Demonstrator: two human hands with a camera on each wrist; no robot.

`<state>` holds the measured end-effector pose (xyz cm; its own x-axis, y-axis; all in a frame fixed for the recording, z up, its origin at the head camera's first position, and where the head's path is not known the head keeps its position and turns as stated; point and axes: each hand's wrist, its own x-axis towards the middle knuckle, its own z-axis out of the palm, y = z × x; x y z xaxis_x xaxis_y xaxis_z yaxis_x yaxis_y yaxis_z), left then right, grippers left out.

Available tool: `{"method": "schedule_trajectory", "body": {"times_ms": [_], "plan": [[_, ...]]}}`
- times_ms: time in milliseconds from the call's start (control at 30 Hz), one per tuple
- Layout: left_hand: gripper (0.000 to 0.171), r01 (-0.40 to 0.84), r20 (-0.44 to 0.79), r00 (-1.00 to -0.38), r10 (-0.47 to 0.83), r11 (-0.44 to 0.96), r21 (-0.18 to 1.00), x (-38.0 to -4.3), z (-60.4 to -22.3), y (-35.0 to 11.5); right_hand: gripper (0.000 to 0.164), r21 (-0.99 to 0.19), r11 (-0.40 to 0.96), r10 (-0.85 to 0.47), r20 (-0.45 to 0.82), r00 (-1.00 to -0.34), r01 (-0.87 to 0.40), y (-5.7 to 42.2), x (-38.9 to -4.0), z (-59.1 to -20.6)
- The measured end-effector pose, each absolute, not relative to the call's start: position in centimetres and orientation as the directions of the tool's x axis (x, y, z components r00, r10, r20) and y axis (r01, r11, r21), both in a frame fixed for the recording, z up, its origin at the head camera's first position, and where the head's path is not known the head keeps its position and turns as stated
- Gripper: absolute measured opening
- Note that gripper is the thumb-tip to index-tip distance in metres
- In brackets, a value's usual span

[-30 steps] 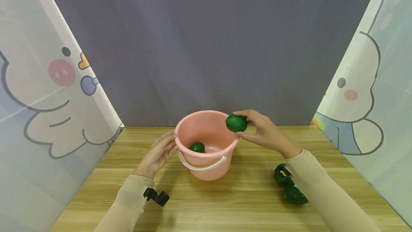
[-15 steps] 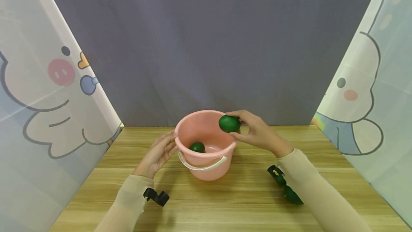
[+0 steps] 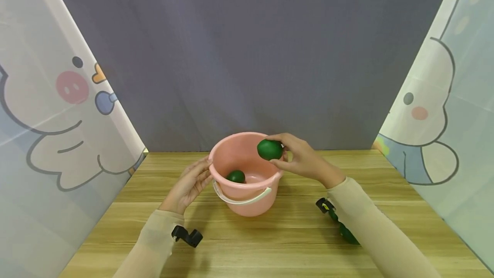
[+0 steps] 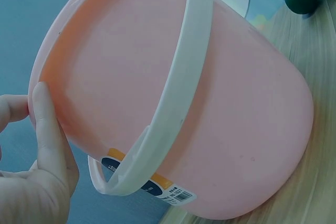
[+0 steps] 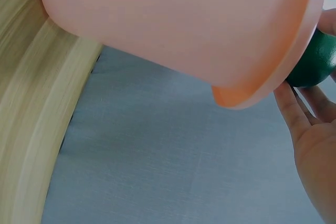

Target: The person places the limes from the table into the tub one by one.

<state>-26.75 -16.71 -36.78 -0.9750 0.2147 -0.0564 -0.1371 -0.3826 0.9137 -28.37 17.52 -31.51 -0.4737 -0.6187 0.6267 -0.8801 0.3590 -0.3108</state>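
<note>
A pink plastic bucket (image 3: 251, 203) with a white handle (image 3: 247, 201) stands upright on the table. At its left rim my left hand (image 3: 191, 185) pinches the edge between thumb and fingers, also seen in the left wrist view on the hand (image 4: 44, 166). My right hand (image 3: 302, 160) holds a dark green lime-like fruit (image 3: 269, 149) over the bucket's right rim, thumb on the near side and fingers behind. In the right wrist view that fruit (image 5: 315, 61) shows just beyond the rim. Another green fruit (image 3: 236, 176) lies inside the bucket.
More green fruits (image 3: 348, 234) lie on the wooden table (image 3: 270, 248) at the right, partly hidden by my right sleeve; the left wrist view shows them too. A grey curtain (image 3: 247, 55) hangs behind, with cartoon-printed cloths (image 3: 424, 140) at both sides.
My right hand has moved left with the green fruit, from outside the right rim to over the bucket's opening. My left hand and the bucket stay put.
</note>
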Motion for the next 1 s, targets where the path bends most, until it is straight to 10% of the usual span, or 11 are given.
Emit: {"method": "schedule_trajectory", "body": {"times_ms": [1000], "plan": [[0.052,-0.146,-0.061,-0.974,0.22,-0.393,0.908,-26.7,-36.79,-16.84,0.052,-0.285,0.368,-0.633,0.621,-0.463,-0.885,17.5,-28.58,-32.06]]}}
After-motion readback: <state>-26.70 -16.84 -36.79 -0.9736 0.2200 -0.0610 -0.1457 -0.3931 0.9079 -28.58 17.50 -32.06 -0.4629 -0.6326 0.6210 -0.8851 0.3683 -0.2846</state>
